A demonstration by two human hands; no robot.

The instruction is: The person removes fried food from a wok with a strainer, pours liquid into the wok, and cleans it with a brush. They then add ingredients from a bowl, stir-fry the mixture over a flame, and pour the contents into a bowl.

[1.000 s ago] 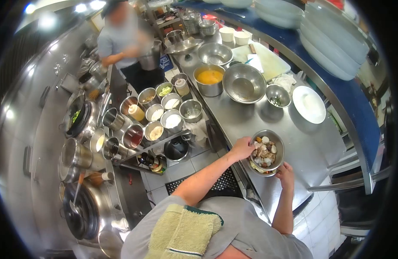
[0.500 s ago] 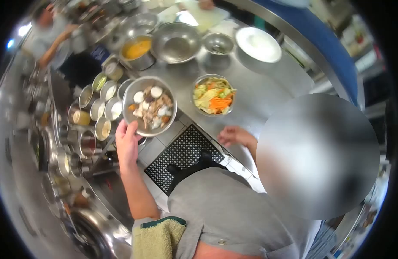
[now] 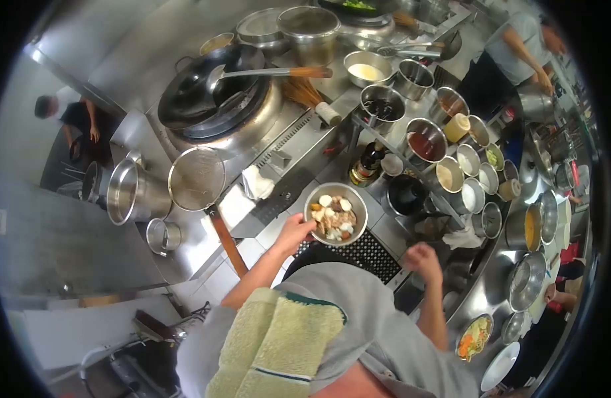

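My left hand (image 3: pixel 296 233) grips the near-left rim of a steel mixing bowl (image 3: pixel 360 221), held in front of my body above the floor mat. Inside the bowl lie mixed food pieces (image 3: pixel 334 219): white round slices, pale brown meat-like strips and a bit of orange. Off to the right, my right hand (image 3: pixel 423 261) hangs in the air with its fingers curled in; nothing shows in it. A folded green towel (image 3: pixel 279 338) rests on my left shoulder.
A wok (image 3: pixel 186 106) sits on the range with a ladle (image 3: pixel 272 72) across it. A strainer (image 3: pixel 196 178) lies front left. Seasoning pots (image 3: pixel 426 140) line the right side. A bowl of shredded vegetables (image 3: pixel 474 337) stands lower right. Co-workers (image 3: pixel 521 46) work at the edges.
My view has swung left from the steel counter to the wok range. The bowl has come along in my left hand; the vegetable bowl now appears at the lower right.
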